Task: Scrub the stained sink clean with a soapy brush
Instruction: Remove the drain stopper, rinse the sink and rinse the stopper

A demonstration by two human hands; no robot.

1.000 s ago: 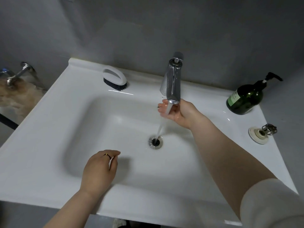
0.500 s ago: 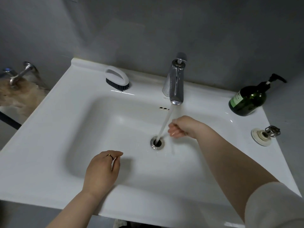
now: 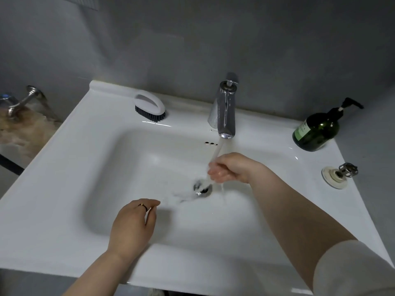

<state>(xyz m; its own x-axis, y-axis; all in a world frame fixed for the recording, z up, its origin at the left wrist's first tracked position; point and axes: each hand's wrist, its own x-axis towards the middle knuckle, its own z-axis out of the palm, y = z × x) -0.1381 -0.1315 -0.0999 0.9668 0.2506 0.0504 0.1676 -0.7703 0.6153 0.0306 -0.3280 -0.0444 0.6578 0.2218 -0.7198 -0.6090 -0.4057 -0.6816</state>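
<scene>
The white sink [image 3: 64, 178] fills the view, and water runs from the chrome tap [image 3: 224, 112] down to the drain [image 3: 202, 189]. My right hand [image 3: 230, 167] is cupped in the stream just above the drain, fingers curled, holding nothing, and water splashes off it. My left hand [image 3: 133, 225], with a ring on one finger, rests on the basin's near wall with its fingers loosely bent and nothing in it. The scrub brush [image 3: 150, 107], white handle over dark bristles, lies on the back ledge to the left of the tap, away from both hands.
A dark green soap pump bottle [image 3: 316, 131] stands at the back right corner. A drain stopper [image 3: 337, 174] lies on the right ledge. A wall valve [image 3: 19, 103] above a stained patch sits left of the sink. Grey walls close in behind.
My right hand dropped from the tap's spout down into the basin and now sits in the stream, scattering water around the drain. My left hand has stayed in place.
</scene>
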